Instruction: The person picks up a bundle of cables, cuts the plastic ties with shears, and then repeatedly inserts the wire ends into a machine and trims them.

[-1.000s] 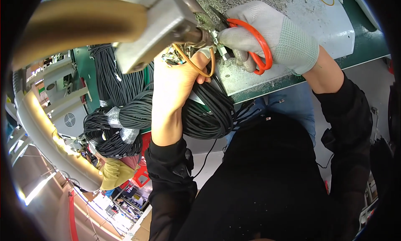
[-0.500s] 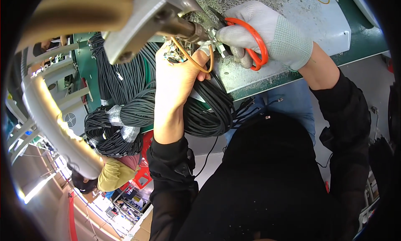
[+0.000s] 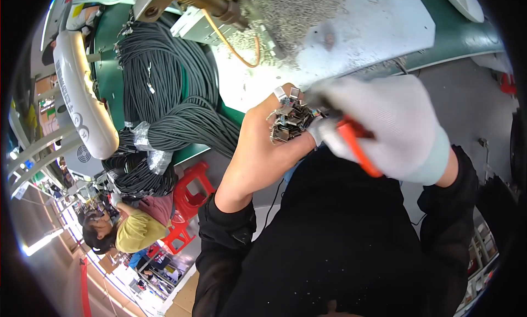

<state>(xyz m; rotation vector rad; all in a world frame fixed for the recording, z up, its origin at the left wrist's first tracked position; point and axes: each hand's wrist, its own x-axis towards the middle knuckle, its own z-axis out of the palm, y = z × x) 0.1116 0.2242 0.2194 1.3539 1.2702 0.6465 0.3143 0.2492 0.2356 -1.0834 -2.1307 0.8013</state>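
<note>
A dense bunch of metal cable connectors [image 3: 292, 119] sits in my left hand [image 3: 252, 149], whose fingers are wrapped round it in front of my body. A white cover shows at that hand's thumb tip. My right hand [image 3: 409, 119], in a white glove and partly smeared by motion, grips a pair of red-handled scissors [image 3: 357, 148] just right of the connectors. The dark blades point toward the bunch, but blur hides whether they touch it. From behind my left forearm, bundled black cables [image 3: 189, 127] run back across the green table.
A white board [image 3: 384, 29] strewn with small metal scraps lies ahead on the green table. Machine metalwork [image 3: 211, 3] overhangs its left part, beside a curved orange tube [image 3: 230, 45]. A white lamp [image 3: 82, 97] stands left. Beyond are red stools [image 3: 193, 188] and a person in yellow [image 3: 140, 232].
Both hands have come back from beneath the machine toward my body, bringing the connectors and the scissors. The view has shifted, showing more of the board and the cables.
</note>
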